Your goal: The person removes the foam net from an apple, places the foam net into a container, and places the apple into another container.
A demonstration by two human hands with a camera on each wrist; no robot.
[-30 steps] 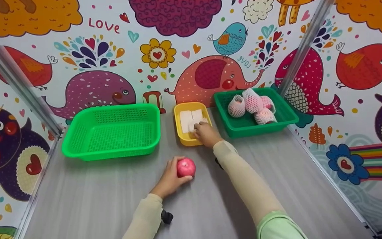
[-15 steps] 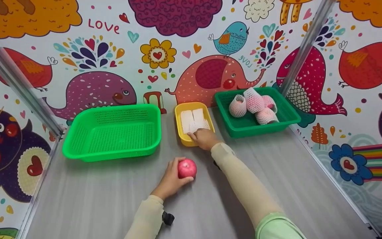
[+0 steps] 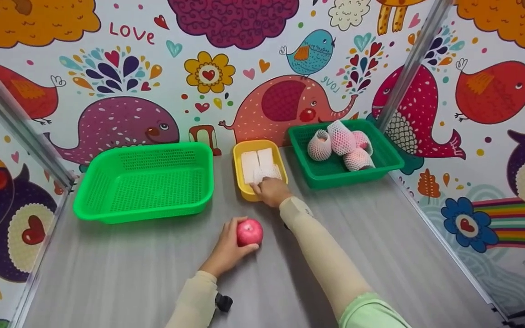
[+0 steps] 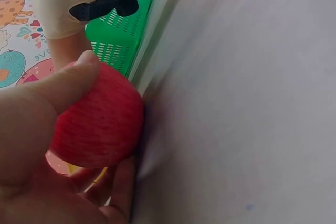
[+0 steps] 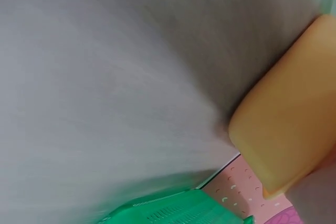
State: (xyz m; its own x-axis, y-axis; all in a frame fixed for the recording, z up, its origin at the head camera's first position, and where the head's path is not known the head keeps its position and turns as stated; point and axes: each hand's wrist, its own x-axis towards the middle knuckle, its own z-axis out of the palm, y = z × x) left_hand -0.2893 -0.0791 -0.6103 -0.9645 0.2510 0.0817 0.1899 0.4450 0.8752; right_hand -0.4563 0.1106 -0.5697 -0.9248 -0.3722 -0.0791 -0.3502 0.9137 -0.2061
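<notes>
My left hand (image 3: 226,248) grips a red apple (image 3: 249,231) on the grey table, fingers along its far left side and thumb at the near side. In the left wrist view the streaked apple (image 4: 105,119) sits between thumb and fingers, low against the tabletop. My right hand (image 3: 273,191) reaches over the near edge of a small yellow tray (image 3: 248,196). Its curled fingers pinch the near edge of a white foam net (image 3: 268,173), lying slantwise over flat stacked foam nets (image 3: 250,166). The right wrist view shows mainly the tray's outer wall (image 5: 289,108); those fingertips are hidden there.
A bright green basket (image 3: 153,212) with nothing in it stands at the left. At the back right, a dark green basket (image 3: 347,178) holds several fruits in foam nets (image 3: 342,138). Printed wall panels (image 3: 226,27) close off the back and sides.
My right hand has shifted toward the tray's near edge, and the foam net at its fingers now lies slantwise across the stacks. The left hand keeps its grip on the apple.
</notes>
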